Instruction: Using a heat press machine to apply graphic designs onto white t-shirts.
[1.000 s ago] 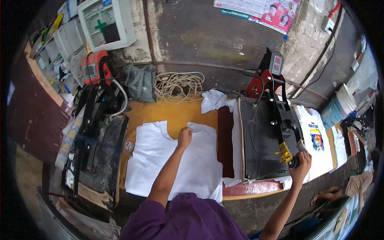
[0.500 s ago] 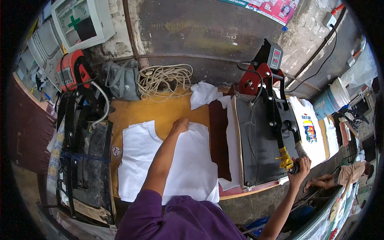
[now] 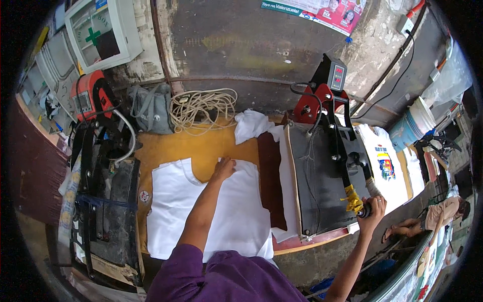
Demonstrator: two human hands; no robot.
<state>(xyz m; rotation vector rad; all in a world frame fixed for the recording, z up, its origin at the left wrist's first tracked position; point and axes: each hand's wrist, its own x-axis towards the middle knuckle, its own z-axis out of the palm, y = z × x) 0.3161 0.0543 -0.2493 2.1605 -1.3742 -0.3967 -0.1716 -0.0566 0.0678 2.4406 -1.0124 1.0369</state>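
Note:
A sleeveless white shirt piece (image 3: 234, 201) lies spread on the yellow-brown tabletop in front of me. My left hand (image 3: 226, 167) is closed at its upper edge beside the neckline, with a bit of cloth at the fingers. To the right stands a heat press (image 3: 322, 176) with a dark flat plate, a red and black frame and a display box. Its lever handle (image 3: 363, 210), wrapped in yellow tape higher up, is gripped by my right hand (image 3: 373, 213). White cloth (image 3: 285, 186) sticks out from the press's left side.
Another heat press (image 3: 108, 196) stands at the left. A grey bag (image 3: 152, 108), coiled cable (image 3: 204, 108) and crumpled white cloth (image 3: 251, 125) lie at the back. Printed white shirt (image 3: 386, 163) and buckets (image 3: 412, 123) are at the right. Another person (image 3: 443, 216) is far right.
The whole view has shifted slightly, so the bench sits lower and further left. Both hands keep nearly the same places on the shirt piece and the lever handle.

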